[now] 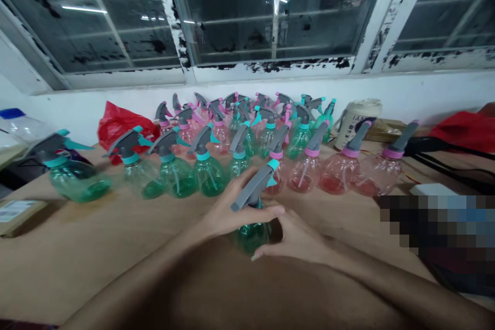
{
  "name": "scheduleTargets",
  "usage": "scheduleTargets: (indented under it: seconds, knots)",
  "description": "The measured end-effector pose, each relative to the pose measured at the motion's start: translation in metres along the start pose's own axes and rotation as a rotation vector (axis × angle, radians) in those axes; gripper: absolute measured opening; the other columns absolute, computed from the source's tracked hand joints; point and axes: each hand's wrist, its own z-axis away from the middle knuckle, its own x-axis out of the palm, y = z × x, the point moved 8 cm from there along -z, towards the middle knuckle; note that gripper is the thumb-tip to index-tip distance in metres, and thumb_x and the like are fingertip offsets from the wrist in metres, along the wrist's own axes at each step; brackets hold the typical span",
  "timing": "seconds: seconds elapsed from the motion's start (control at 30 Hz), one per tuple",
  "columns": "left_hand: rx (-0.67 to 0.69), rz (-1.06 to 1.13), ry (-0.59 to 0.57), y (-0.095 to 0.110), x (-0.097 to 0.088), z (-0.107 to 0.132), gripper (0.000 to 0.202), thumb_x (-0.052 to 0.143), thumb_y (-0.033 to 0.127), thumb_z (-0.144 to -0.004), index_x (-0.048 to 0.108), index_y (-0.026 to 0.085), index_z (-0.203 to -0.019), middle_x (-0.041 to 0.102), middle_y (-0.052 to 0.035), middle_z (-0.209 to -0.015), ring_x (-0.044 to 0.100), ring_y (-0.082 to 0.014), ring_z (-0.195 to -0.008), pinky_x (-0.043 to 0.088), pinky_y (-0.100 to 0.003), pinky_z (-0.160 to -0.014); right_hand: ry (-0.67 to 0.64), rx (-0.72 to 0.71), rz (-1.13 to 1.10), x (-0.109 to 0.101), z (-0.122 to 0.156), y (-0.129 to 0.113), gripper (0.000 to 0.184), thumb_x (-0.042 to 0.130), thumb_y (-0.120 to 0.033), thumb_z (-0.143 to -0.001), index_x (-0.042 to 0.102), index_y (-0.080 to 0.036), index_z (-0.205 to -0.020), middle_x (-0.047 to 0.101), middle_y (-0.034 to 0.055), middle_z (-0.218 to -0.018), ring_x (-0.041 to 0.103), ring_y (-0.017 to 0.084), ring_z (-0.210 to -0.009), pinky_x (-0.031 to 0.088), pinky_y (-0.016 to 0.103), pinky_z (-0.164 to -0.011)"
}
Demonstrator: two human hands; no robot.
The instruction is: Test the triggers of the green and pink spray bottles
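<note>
A green spray bottle (250, 237) with a grey trigger head and teal nozzle is between my two hands, near the front middle of the table. My left hand (228, 211) wraps around its neck, the thumb lying across just below the trigger head. Around the right side of the bottle's body curves my right hand (296, 237), its thumb at the front and its other fingers hidden behind. Right behind them stands a front row of spray bottles: green ones with teal collars (209, 175) to the left, pink ones with pink collars (338, 172) to the right.
More spray bottles crowd behind, up to the wall under the window (270, 10). A red plastic bag (124, 126) and a small box (21, 216) lie at left. A white tub (356, 121), black straps (444, 157) and another red bag (464, 131) are at right.
</note>
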Motion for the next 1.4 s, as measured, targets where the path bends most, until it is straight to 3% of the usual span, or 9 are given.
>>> scheduleTargets:
  seconds: [0.07,0.17,0.27,0.37,0.5,0.67,0.87,1.23,1.4]
  knots:
    - [0.005,0.055,-0.01,-0.002,0.005,-0.006,0.047,0.07,0.038,-0.076,0.059,0.026,-0.121,0.069,-0.0065,-0.107,0.066,-0.0278,-0.095,0.055,-0.044,-0.082,0.015,-0.01,0.018,0.001,-0.002,0.002,0.078,0.081,-0.052,-0.06,0.052,-0.022,-0.126,0.06,0.0114,-0.125,0.055,0.032,-0.12,0.046,0.05,-0.098]
    - [0.001,0.018,0.064,-0.005,0.003,-0.011,0.035,0.06,0.034,-0.079,0.062,0.026,-0.113,0.07,-0.0041,-0.092,0.067,-0.0231,-0.083,0.056,-0.038,-0.073,0.008,-0.065,0.028,0.002,-0.004,0.003,0.096,0.081,-0.053,-0.06,0.038,-0.022,-0.14,0.052,0.0135,-0.138,0.043,0.033,-0.132,0.038,0.052,-0.107]
    - [0.008,-0.07,0.125,-0.006,-0.001,-0.013,0.033,0.052,0.029,-0.074,0.065,0.026,-0.105,0.067,-0.0007,-0.076,0.061,-0.0188,-0.064,0.053,-0.033,-0.059,-0.026,-0.079,0.084,0.004,-0.002,0.011,0.1,0.079,-0.055,-0.063,0.032,-0.022,-0.145,0.047,0.0152,-0.144,0.041,0.034,-0.134,0.036,0.053,-0.107]
    - [0.027,-0.086,0.118,-0.006,-0.002,-0.014,0.034,0.049,0.026,-0.07,0.066,0.026,-0.1,0.065,0.0007,-0.073,0.057,-0.0176,-0.058,0.051,-0.032,-0.055,-0.073,-0.1,0.215,0.006,0.004,0.019,0.098,0.075,-0.057,-0.067,0.032,-0.019,-0.146,0.047,0.0175,-0.144,0.039,0.035,-0.135,0.032,0.056,-0.11]
    - [0.011,-0.098,0.104,-0.007,-0.001,-0.013,0.024,0.049,0.03,-0.074,0.066,0.027,-0.091,0.062,0.0007,-0.067,0.058,-0.0191,-0.059,0.052,-0.034,-0.057,-0.119,-0.072,0.345,0.006,0.012,0.026,0.089,0.065,-0.062,-0.076,0.037,-0.014,-0.145,0.045,0.0182,-0.146,0.038,0.034,-0.137,0.029,0.054,-0.113]
    - [-0.008,-0.129,0.151,-0.004,-0.004,-0.011,0.016,0.047,0.03,-0.073,0.062,0.029,-0.079,0.063,-0.0011,-0.073,0.06,-0.0214,-0.07,0.054,-0.037,-0.067,-0.17,-0.036,0.367,0.008,0.014,0.028,0.084,0.055,-0.065,-0.082,0.039,-0.011,-0.144,0.038,0.0173,-0.15,0.033,0.032,-0.139,0.027,0.052,-0.114]
    - [0.01,-0.112,0.083,-0.007,-0.002,-0.015,0.009,0.049,0.032,-0.069,0.057,0.029,-0.073,0.054,0.0013,-0.064,0.05,-0.019,-0.056,0.048,-0.034,-0.054,-0.185,-0.049,0.436,0.009,0.012,0.028,0.086,0.051,-0.067,-0.083,0.039,-0.007,-0.144,0.037,0.016,-0.15,0.033,0.031,-0.14,0.027,0.049,-0.115]
    - [0.122,-0.062,0.131,0.01,-0.007,-0.012,0.015,0.048,0.019,-0.07,0.06,0.024,-0.077,0.062,0.001,-0.073,0.057,-0.0166,-0.062,0.052,-0.031,-0.061,-0.187,-0.106,0.553,0.011,0.014,0.029,0.083,0.044,-0.067,-0.087,0.039,-0.006,-0.143,0.037,0.0165,-0.15,0.034,0.03,-0.139,0.031,0.048,-0.113]
    - [0.103,-0.096,0.124,0.006,-0.009,-0.012,0.007,0.048,0.021,-0.07,0.054,0.025,-0.069,0.056,0.0026,-0.064,0.052,-0.0159,-0.057,0.05,-0.029,-0.055,-0.195,-0.108,0.588,0.012,0.015,0.03,0.082,0.044,-0.066,-0.088,0.039,-0.005,-0.143,0.038,0.0168,-0.148,0.036,0.03,-0.137,0.033,0.048,-0.112]
